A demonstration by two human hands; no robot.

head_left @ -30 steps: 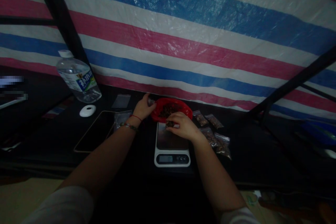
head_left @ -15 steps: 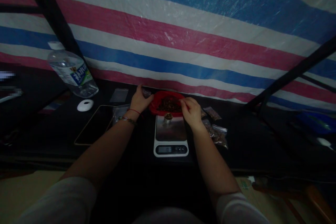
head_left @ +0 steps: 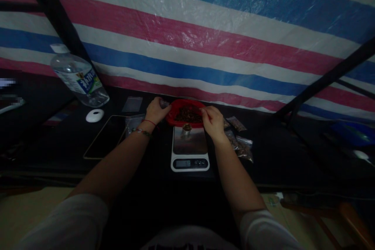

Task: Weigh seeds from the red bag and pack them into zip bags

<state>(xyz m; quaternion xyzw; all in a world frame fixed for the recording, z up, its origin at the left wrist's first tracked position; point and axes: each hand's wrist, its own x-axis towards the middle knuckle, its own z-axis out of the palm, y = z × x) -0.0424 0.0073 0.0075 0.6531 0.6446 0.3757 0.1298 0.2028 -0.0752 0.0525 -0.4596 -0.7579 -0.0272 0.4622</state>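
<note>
A red dish (head_left: 172,120) holds a heap of small dark brown bits (head_left: 189,114). My left hand (head_left: 156,111) is at its left rim, thumb and fingers apart. A small clear packet (head_left: 164,104) shows just beyond that thumb; I see no grip on it. Over the dish's right edge, my right hand (head_left: 213,122) has thumb and fingertips closed in a pinch; whatever is between them is too small to make out. Directly in front of the dish is a white kitchen scale (head_left: 190,146) with a lit display. A small metal cup (head_left: 186,129) filled with brown bits stands on its plate.
Several filled zip bags (head_left: 243,148) lie right of the scale. On the left are an empty zip bag (head_left: 133,104), clear bags (head_left: 134,123), a dark tablet-like slab (head_left: 105,137), a white oval object (head_left: 95,115) and a water bottle (head_left: 83,80). A striped sheet (head_left: 187,50) hangs behind.
The raised finger of my left hand has come down a little. My right hand stays pinched at the dish's edge. The view has shifted slightly; dish, scale and cup keep their places.
</note>
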